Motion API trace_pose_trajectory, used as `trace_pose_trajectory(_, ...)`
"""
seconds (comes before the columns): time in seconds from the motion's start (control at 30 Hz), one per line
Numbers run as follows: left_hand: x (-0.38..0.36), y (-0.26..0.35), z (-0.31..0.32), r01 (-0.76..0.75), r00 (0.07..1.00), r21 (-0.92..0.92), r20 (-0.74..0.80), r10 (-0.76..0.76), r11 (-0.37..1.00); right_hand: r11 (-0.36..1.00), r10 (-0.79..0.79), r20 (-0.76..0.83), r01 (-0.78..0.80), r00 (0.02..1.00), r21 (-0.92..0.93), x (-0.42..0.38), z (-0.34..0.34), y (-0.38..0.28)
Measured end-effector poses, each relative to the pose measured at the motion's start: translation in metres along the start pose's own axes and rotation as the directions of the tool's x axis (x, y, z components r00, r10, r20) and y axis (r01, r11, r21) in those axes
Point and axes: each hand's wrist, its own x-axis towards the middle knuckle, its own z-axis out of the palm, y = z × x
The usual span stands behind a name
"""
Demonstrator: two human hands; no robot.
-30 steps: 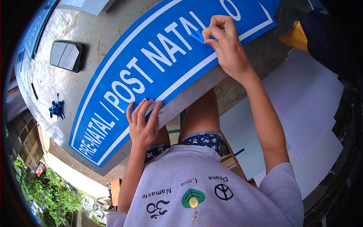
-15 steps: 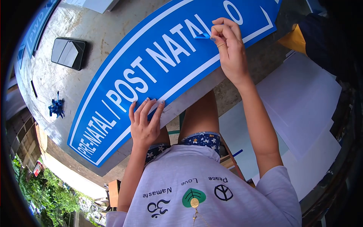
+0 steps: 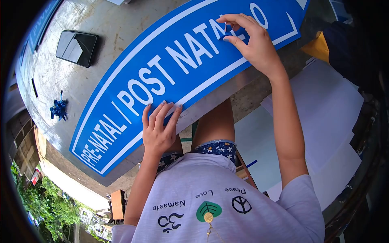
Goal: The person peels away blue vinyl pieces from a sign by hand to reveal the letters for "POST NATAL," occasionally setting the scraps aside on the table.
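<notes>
A long curved blue sign (image 3: pixel 202 81) with white lettering reading "PRE-NATAL / POST NATAL" and a further "O" lies across the metal table. My left hand (image 3: pixel 159 129) rests on its lower edge below the word POST, fingers spread and fingertips on the surface. Over the end of NATAL, my right hand (image 3: pixel 253 42) is closed, thumb and fingers pinching a small piece of blue film (image 3: pixel 229 32). The film sits at the letters, which my fingers partly cover.
A black phone (image 3: pixel 76 48) and a crumpled blue scrap (image 3: pixel 59 109) lie on the metal table (image 3: pixel 117 34) at left. White sheets (image 3: pixel 324 109) are at right, near a yellow and dark cloth (image 3: pixel 316 45). My legs are under the table's near edge.
My right hand has shifted slightly right and turned, and the blue film between its fingers looks more bunched up. My left hand stays on the sign; the whole view has shifted slightly.
</notes>
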Motion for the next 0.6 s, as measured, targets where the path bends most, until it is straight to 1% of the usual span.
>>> trace_pose_trajectory(0.07, 0.0, 0.0, 0.001, 0.002, 1.0, -0.001, 0.004, -0.002, 1.0, 0.988, -0.082, -0.024, 0.078, 0.996, -0.131, -0.007, 0.004, 0.008)
trace_pose_trajectory(0.2, -0.001, 0.0, 0.001, 0.003, 1.0, 0.001, 0.0, -0.003, 1.0, 0.984, -0.139, -0.054, 0.131, 0.989, -0.124, -0.012, 0.01, 0.013)
trace_pose_trajectory(0.27, -0.001, 0.0, 0.0, 0.008, 1.0, 0.001, 0.003, -0.008, 1.0, 0.977, -0.179, -0.106, 0.164, 0.978, -0.135, -0.012, 0.016, 0.017)
trace_pose_trajectory(0.3, -0.001, 0.0, 0.0, 0.01, 1.0, -0.001, 0.008, -0.01, 1.0, 0.977, -0.181, -0.104, 0.166, 0.978, -0.132, -0.012, 0.022, 0.021)
trace_pose_trajectory(0.37, -0.001, 0.0, 0.0, 0.014, 1.0, -0.004, 0.013, -0.014, 1.0, 0.99, -0.128, -0.182, 0.137, 0.975, 0.037, -0.011, 0.033, 0.026)
trace_pose_trajectory(0.5, -0.001, 0.0, 0.0, 0.013, 1.0, 0.004, 0.018, -0.013, 1.0, 0.992, -0.123, -0.177, 0.126, 0.976, 0.006, -0.012, 0.026, 0.022)
trace_pose_trajectory(0.57, -0.001, 0.0, 0.0, 0.009, 1.0, 0.001, 0.011, -0.009, 1.0, 0.997, -0.073, -0.078, 0.073, 0.994, 0.002, -0.011, 0.022, 0.02)
trace_pose_trajectory(0.6, -0.001, 0.001, 0.0, 0.01, 1.0, 0.0, 0.012, -0.01, 1.0, 0.997, -0.072, -0.077, 0.072, 0.994, 0.001, -0.011, 0.022, 0.02)
